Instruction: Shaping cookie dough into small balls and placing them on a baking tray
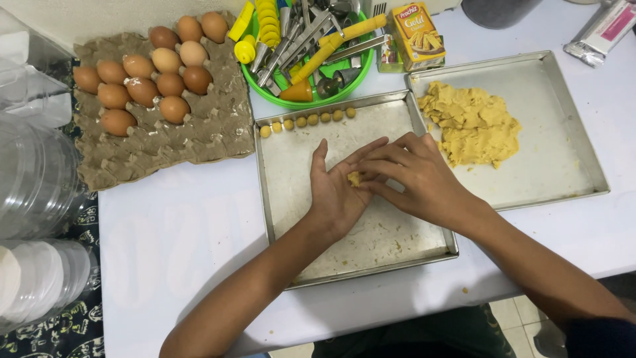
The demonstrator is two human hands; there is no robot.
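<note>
A small lump of yellow dough (pixel 355 178) sits at the frame's centre, cupped in the open palm of the left hand (pixel 338 189). The right hand (pixel 411 174) lies flat across it, fingers extended, pressing the lump between both palms, a hold suited to rolling it round. Both hands hover over the near metal tray (pixel 291 199), where a row of small dough balls (pixel 308 120) lines the upper edge. To the right, a second tray (pixel 563 132) carries the dough mass (pixel 470 122). An egg carton (pixel 199 132) rests upper left on the counter (pixel 172 238).
</note>
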